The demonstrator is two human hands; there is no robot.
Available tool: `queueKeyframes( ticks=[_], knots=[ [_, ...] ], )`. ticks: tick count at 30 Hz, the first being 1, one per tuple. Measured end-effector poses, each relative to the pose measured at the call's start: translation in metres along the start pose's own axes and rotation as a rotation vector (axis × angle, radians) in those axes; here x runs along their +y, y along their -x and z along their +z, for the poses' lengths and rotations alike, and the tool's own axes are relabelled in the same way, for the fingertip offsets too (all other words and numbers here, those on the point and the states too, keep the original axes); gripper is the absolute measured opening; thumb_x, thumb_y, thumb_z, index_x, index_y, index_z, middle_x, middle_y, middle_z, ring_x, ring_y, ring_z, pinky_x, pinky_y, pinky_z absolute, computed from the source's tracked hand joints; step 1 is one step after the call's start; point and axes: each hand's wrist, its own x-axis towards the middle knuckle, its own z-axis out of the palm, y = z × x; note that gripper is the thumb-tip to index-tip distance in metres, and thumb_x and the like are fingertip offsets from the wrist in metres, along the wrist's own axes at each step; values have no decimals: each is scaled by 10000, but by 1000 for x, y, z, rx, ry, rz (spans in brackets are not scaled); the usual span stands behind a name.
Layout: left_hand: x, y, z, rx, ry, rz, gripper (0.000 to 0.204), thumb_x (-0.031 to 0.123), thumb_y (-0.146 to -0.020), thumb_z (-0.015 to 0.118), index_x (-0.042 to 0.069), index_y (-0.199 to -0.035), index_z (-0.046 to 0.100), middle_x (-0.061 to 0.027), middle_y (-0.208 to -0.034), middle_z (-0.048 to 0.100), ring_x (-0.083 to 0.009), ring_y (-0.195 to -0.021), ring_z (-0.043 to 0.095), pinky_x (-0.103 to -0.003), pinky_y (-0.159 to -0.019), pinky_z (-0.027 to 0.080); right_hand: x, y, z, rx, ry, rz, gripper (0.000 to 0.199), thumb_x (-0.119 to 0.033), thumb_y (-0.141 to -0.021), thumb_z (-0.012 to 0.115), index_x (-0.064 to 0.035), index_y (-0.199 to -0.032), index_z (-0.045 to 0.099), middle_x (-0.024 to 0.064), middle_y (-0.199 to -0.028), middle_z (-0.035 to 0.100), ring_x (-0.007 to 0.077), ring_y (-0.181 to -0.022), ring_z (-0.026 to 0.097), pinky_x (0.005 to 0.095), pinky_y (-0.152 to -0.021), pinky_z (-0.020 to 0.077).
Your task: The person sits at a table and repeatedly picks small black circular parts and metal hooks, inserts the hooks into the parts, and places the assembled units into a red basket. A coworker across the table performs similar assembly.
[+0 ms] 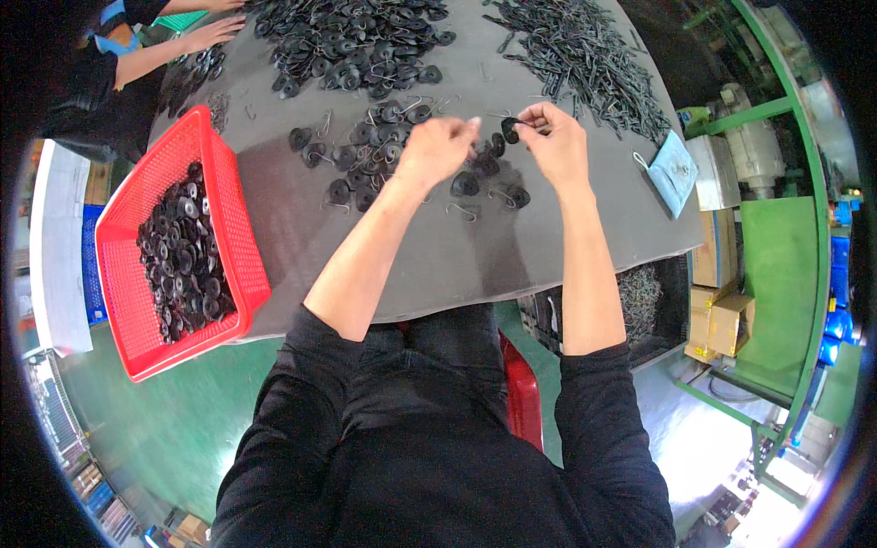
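My right hand [559,144] pinches a round black disc [510,131] by its edge, just above the table. A thin wire sticks out beside this disc. Close by on the left, my left hand [437,151] has its thumb and fingers drawn together. Whatever it holds, if anything, is too small to make out. Under and around my hands lies a loose cluster of black discs with bent wire hooks [365,155]. A few more discs, one of them a black disc [465,184], lie just below my fingers.
A large heap of black discs with hooks [352,41] is at the back, and a heap of dark slim pieces [594,68] at back right. A red basket [242,237] of discs stands left. A blue mask [673,172] lies right. Another person's hand [215,34] is far left.
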Motion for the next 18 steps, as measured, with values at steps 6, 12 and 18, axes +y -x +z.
queueKeyframes(
  ticks=[6, 12, 18],
  knots=[
    [-8, 11, 9, -242, 760, -249, 302, 294, -931, 444, 83, -1086, 595, 1, -866, 634, -41, -575, 399, -170, -472, 310, -30, 34, 5, -135, -89, -251, 131, -110, -727, 641, -94, -856, 640, 53, -827, 645, 213, -683, 623, 312, -632, 483],
    [0, 30, -11, -295, 582, -141, 285, 174, -924, 392, 82, -1122, 575, 11, -806, 624, -24, -574, 410, -167, -474, 322, -21, 35, -3, -79, -25, -359, 103, -123, -738, 653, -112, -841, 663, 29, -826, 616, 194, -674, 611, 303, -620, 479],
    [5, 44, -18, -280, 565, -164, 253, 208, -962, 365, 84, -1078, 553, -4, -773, 569, -35, -519, 381, -163, -443, 296, -39, 51, 8, -106, 191, -447, 95, -124, -724, 652, -111, -818, 659, 32, -805, 619, 239, -699, 614, 344, -616, 478]
  ],
)
